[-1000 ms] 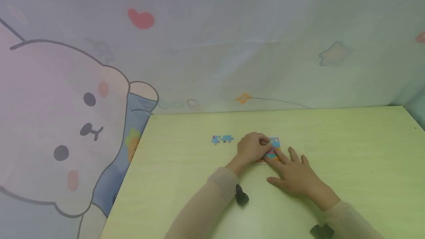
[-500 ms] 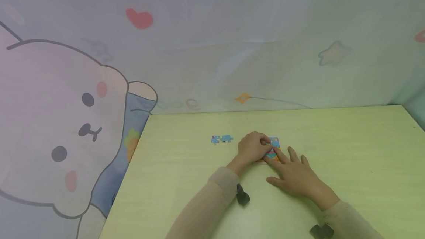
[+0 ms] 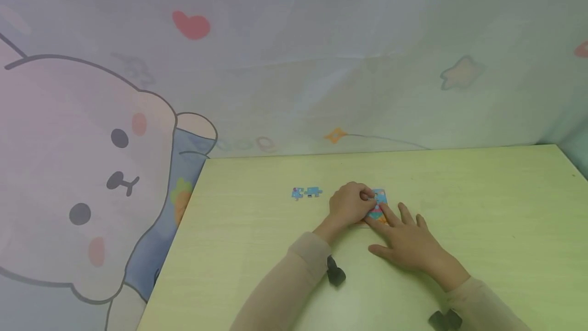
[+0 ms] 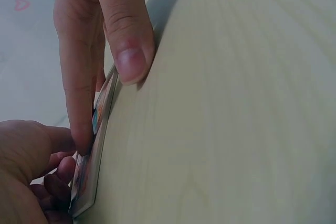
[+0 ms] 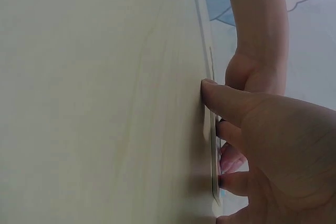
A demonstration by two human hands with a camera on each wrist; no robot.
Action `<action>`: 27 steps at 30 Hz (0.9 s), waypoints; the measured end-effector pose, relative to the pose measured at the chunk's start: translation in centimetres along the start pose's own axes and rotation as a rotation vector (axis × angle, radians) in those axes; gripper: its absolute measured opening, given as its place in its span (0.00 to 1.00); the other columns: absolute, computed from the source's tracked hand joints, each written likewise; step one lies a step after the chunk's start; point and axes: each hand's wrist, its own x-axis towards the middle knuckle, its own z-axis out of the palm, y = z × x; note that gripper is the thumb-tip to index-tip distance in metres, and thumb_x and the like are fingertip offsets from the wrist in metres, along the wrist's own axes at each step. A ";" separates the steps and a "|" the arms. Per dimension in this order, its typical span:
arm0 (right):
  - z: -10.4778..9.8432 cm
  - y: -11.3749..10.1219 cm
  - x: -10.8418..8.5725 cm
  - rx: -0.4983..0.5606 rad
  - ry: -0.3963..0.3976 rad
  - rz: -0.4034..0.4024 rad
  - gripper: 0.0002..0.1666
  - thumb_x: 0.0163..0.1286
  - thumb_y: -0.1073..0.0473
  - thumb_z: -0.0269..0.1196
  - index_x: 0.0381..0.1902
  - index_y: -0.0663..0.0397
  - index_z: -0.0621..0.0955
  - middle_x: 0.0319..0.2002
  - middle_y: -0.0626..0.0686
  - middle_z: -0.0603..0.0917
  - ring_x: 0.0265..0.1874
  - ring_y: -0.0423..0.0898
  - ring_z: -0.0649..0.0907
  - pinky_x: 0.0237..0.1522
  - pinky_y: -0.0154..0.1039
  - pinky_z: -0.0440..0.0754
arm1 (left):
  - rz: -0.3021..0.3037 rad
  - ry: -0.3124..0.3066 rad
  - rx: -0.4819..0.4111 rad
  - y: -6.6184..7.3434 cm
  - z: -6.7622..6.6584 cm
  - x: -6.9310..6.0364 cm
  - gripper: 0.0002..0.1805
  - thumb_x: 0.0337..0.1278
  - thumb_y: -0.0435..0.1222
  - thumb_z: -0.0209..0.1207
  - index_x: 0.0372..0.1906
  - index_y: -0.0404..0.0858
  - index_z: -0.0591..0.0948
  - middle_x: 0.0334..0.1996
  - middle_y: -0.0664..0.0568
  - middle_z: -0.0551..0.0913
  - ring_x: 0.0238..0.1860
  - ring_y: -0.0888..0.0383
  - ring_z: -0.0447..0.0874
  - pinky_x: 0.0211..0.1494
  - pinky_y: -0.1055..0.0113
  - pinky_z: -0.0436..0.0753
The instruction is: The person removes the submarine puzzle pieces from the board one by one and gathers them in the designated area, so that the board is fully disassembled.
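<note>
A small jigsaw puzzle [image 3: 380, 199] in a flat frame lies on the table, brightly coloured in blue, pink and orange. My left hand [image 3: 349, 204] covers its left side with fingers curled and thumb and index finger close together; any piece between them is hidden. From the right, my right hand [image 3: 409, 243] reaches in with spread, nearly straight fingers, and its foremost fingertips rest on the puzzle. In the left wrist view, the puzzle's edge [image 4: 89, 182] shows beneath the fingers. Two loose blue puzzle pieces, one [image 3: 297, 193] and another [image 3: 313, 192], lie left of my left hand.
The pale yellow-green table [image 3: 248, 249] extends around the puzzle to a straight back edge. Behind it hangs a printed cloth [image 3: 294, 65] with hearts and stars. A large cartoon animal [image 3: 92, 178] is printed on the left side. Dark wrist attachments [image 3: 336, 273] sit near the sleeves.
Both hands stay in nearly the same place over the puzzle. The head view has shifted very slightly. The two loose pieces have not moved on the table.
</note>
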 end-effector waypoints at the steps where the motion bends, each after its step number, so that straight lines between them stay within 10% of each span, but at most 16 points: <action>1: 0.0 0.0 0.0 -0.002 -0.001 0.001 0.39 0.73 0.33 0.61 0.77 0.36 0.71 0.78 0.65 0.62 0.71 0.81 0.61 0.57 0.83 0.63 | 0.000 0.005 -0.001 0.0 0.0 0.0 0.05 0.63 0.47 0.69 0.41 0.54 0.89 0.33 0.67 0.79 0.34 0.67 0.77 0.40 0.65 0.76; 27: 0.0 -0.1 -0.1 0.013 0.021 -0.023 0.40 0.74 0.34 0.62 0.78 0.40 0.70 0.78 0.66 0.61 0.70 0.83 0.61 0.55 0.84 0.63 | 0.051 0.119 -0.115 0.0 0.3 0.0 0.03 0.62 0.46 0.71 0.37 0.53 0.91 0.30 0.70 0.88 0.30 0.74 0.82 0.36 0.71 0.78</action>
